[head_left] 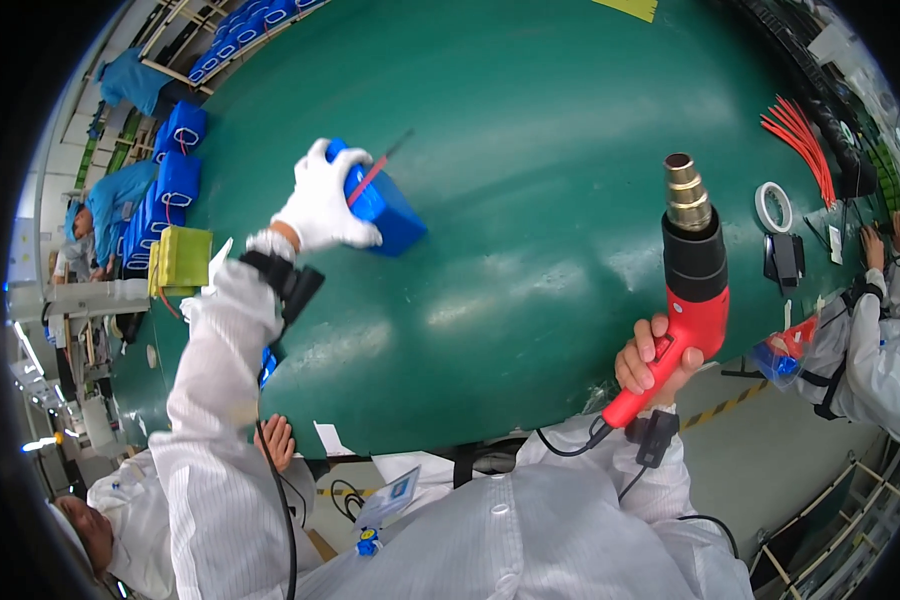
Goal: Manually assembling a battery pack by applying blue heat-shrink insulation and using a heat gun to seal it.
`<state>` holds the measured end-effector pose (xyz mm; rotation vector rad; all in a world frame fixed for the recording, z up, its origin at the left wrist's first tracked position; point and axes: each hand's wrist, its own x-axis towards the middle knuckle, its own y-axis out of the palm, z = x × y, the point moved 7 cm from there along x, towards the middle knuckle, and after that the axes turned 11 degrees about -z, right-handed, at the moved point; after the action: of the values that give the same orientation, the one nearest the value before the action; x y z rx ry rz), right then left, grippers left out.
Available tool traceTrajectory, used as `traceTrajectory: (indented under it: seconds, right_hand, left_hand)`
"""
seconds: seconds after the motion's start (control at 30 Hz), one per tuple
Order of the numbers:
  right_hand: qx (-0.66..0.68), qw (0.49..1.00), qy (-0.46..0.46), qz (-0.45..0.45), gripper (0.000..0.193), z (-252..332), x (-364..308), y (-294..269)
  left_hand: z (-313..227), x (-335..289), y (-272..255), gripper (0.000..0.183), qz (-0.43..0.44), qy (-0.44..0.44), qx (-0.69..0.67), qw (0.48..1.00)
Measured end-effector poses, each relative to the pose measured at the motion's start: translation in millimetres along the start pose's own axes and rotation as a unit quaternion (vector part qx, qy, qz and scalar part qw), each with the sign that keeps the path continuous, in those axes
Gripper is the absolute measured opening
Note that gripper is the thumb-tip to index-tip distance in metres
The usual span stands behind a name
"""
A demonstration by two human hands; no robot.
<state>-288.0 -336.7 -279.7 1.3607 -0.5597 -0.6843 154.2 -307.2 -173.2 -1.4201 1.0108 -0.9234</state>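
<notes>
My left hand (320, 200), in a white glove, grips a blue shrink-wrapped battery pack (395, 215) over the green table. A red lead (368, 182) with a dark end sticks up from the pack past my fingers. Bare-skinned, my right hand (655, 362) is wrapped round the handle of a red heat gun (692, 315) near the table's front edge. Its metal nozzle (686, 190) points away from me, well to the right of the pack. Whether the pack touches the table I cannot tell.
Blue packs (178, 180) line the left edge beside a yellow-wrapped pack (184, 258). Red tubing pieces (802, 145), a roll of white tape (773, 207) and a black box (784, 258) lie at right. Co-workers are on both sides; one's hand (276, 442) rests at the front edge.
</notes>
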Motion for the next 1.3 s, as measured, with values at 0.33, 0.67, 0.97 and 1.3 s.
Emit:
traceTrajectory:
  seconds: [0.33,0.67,0.97,1.3]
  right_hand:
    - [-0.904,0.349,-0.244,0.037,0.041,34.2,-98.8,72.3]
    - [-0.763,0.629,-0.121,-0.087,0.042,54.0,-114.6,77.6]
    - [-0.614,0.783,-0.067,-0.075,0.043,14.6,-68.3,109.6]
    - [-0.717,0.678,-0.161,0.018,0.04,40.3,-82.3,111.3]
  left_hand:
    - [2.1,13.8,-0.3,0.1,-0.015,-0.044,0.012,0.999]
    - [-32.0,-21.2,-3.4,0.106,-0.002,0.039,-0.031,0.999]
    - [-4.0,22.3,4.2,0.102,-0.04,-0.079,0.003,0.996]
    - [-41.7,-35.4,-3.1,0.106,0.013,0.076,-0.034,0.996]
